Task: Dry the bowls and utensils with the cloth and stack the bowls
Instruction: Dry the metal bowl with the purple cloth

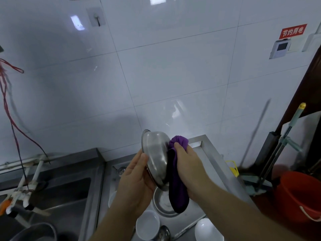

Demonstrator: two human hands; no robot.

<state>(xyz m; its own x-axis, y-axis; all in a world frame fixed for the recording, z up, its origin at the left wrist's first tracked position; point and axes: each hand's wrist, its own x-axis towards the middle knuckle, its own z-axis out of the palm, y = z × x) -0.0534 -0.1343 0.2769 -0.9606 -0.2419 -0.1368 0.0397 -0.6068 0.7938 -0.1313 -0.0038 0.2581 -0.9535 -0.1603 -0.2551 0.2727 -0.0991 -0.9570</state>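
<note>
My left hand (137,180) grips the rim of a steel bowl (155,153), held up on edge above the counter with its outside toward me. My right hand (188,164) presses a purple cloth (177,186) against the bowl's right side; the cloth hangs down below it. Under the hands a steel bowl (163,202) rests upright on the steel counter (208,159). A white bowl (147,226) and another white bowl (207,229) sit nearer me. A metal ladle (164,231) lies between them, and another utensil (121,170) lies near the counter's back.
A steel sink (66,193) with a tap (26,185) lies to the left, a steel pot (34,232) at its front. A red bucket (298,197), mop handles (286,136) and a yellow-handled brush (233,168) stand right of the counter. The tiled wall is straight ahead.
</note>
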